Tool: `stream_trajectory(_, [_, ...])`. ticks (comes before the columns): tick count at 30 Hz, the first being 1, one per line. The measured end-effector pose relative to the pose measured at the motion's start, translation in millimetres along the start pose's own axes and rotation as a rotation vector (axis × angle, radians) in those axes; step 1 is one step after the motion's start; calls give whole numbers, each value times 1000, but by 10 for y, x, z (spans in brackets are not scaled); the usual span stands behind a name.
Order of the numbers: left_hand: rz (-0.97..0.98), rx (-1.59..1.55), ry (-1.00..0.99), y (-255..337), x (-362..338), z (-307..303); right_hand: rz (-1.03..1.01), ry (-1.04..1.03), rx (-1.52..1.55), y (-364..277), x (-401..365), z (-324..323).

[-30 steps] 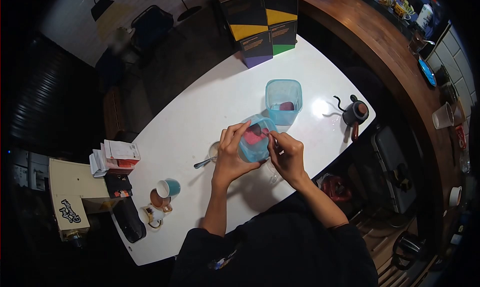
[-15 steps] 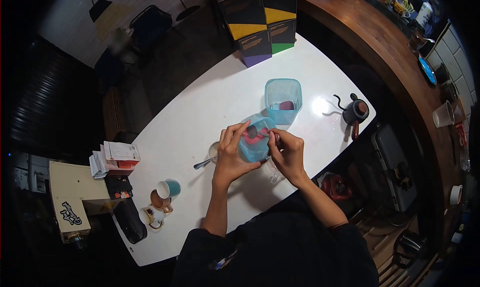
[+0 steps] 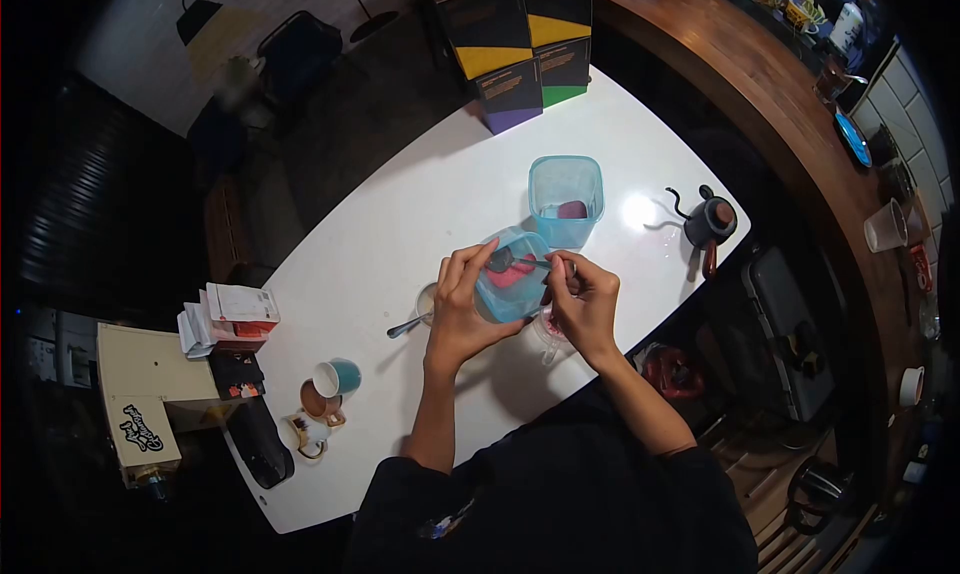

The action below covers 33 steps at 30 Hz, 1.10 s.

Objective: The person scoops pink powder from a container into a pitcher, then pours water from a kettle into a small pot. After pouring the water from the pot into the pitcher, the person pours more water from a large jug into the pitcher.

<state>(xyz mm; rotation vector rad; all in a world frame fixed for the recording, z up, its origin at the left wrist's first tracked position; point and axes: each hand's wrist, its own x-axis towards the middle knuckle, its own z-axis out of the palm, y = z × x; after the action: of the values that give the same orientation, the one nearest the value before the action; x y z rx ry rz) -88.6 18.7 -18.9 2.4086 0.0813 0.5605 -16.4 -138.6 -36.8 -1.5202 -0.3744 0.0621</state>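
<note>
My left hand grips a tilted blue plastic container with reddish contents, held just above the white table. My right hand holds a spoon whose bowl reaches into that container's mouth. Beneath my right hand stands a clear glass with something reddish in it, mostly hidden. A second blue container, open and upright, stands just beyond my hands with a dark pink lump inside.
A small cup with a spoon sits left of my left hand. A black gooseneck kettle stands right. Dark boxes stand at the far end. Mugs, a white box and a black case crowd the near-left edge.
My right hand has shifted slightly right and drawn the spoon up toward the container's mouth. The left hand and the tilted container have stayed put.
</note>
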Motion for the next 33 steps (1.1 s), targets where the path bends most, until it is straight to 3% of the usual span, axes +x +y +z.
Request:
stream_trajectory(7, [8, -2, 9, 9, 20, 4, 159, 17, 123, -82, 11, -150])
stream_trajectory(22, [-21, 25, 33, -15, 39, 33, 154, 14, 269, -200, -4, -570])
stream_trajectory(33, [-24, 25, 28, -27, 35, 27, 185, -36, 289, -192, -90, -538])
